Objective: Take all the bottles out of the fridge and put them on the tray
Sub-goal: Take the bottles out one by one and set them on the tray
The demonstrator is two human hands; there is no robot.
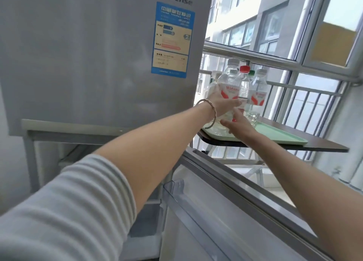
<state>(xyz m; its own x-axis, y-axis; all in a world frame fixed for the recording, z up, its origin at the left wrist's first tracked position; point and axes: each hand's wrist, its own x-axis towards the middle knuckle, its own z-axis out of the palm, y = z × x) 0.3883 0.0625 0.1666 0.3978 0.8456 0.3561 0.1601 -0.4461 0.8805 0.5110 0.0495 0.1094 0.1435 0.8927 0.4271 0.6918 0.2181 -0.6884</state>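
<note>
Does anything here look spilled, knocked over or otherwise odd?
Nothing looks spilled or toppled. The bottles stand upright, crowded at the left end of the green tray, leaving its right end bare. The left hand grips one bottle; the right hand reaches in beside it.

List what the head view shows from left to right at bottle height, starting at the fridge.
Fridge → blue energy label → left hand gripping a clear bottle → red-capped bottle → white-capped bottle → window railing.
</note>
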